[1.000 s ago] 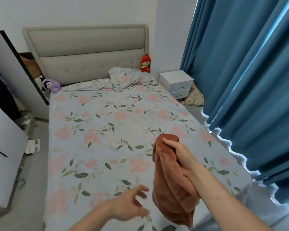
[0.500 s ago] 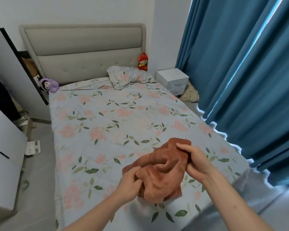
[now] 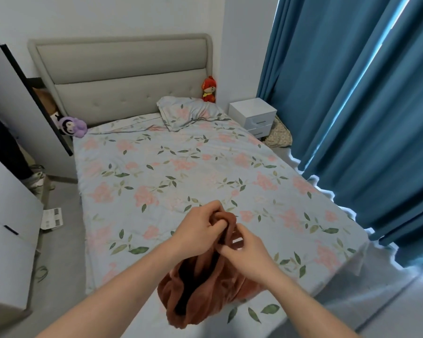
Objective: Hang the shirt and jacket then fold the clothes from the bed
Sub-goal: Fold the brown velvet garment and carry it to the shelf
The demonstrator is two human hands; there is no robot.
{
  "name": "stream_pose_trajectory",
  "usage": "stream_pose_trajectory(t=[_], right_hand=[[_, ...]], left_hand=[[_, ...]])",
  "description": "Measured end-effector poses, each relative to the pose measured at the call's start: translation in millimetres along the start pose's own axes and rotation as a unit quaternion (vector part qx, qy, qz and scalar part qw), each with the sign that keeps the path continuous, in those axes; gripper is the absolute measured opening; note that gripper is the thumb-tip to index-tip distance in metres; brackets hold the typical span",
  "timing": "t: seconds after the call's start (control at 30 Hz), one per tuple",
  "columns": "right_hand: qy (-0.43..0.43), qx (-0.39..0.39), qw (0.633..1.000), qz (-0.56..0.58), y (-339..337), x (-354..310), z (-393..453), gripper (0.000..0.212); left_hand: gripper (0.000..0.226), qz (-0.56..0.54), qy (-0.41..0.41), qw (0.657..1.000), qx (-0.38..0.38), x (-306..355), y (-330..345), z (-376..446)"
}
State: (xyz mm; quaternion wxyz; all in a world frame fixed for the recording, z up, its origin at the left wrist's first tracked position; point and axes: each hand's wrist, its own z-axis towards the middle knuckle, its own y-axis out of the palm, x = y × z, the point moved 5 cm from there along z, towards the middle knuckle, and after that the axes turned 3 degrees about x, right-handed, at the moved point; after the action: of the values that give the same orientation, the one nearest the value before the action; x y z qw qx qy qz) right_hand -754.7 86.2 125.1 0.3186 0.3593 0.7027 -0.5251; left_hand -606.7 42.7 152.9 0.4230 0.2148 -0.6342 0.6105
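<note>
Floral bed [image 3: 181,167] lies beyond our hands. Left hand [image 3: 198,230] and right hand [image 3: 247,254] both pinch the rust-brown garment [image 3: 200,293], which hangs below them.

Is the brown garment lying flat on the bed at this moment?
No, the brown garment hangs bunched above the bed, gripped at its top by the left hand and the right hand.

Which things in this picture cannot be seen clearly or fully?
- Head view: what garment the brown cloth is; it hangs bunched from the left hand and right hand.
- Head view: the wardrobe is cut off by the left edge.
- Head view: the paper on the floor has print too small to read.
</note>
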Motion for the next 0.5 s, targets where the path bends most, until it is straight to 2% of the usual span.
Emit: stream_pose_trajectory(t=[0.07, 0.17, 0.23, 0.33, 0.43, 0.5], right_hand=[[-0.007, 0.039, 0.999, -0.025, -7.1, 3.5, 11.6, 0.012], [-0.012, 0.086, 0.996, -0.011, -26.5, 6.9, 22.6, 0.017], [-0.022, 0.101, 0.995, -0.002, -39.5, 8.0, 26.6, 0.017], [-0.038, 0.082, 0.996, -0.023, -50.1, 12.0, 28.7, 0.020], [-0.031, 0.089, 0.994, -0.061, -63.8, 32.7, 34.3, 0.028], [-0.014, 0.092, 0.987, -0.134, -72.2, 58.8, 41.1, 0.030]], left_hand=[[0.011, 0.021, 0.017, 1.000, 0.014, -10.2, -6.4, 1.5], [0.019, 0.125, 0.052, 0.991, -0.009, -46.2, -12.1, -6.7], [0.024, 0.211, 0.045, 0.976, -0.042, -81.7, -9.2, -17.6], [0.031, 0.271, -0.068, 0.959, -0.040, -135.5, -13.9, -34.5], [0.028, 0.232, -0.222, 0.947, -0.015, -175.3, -30.6, -51.7], [0.025, 0.196, -0.292, 0.936, -0.019, -193.4, -37.2, -59.1]])
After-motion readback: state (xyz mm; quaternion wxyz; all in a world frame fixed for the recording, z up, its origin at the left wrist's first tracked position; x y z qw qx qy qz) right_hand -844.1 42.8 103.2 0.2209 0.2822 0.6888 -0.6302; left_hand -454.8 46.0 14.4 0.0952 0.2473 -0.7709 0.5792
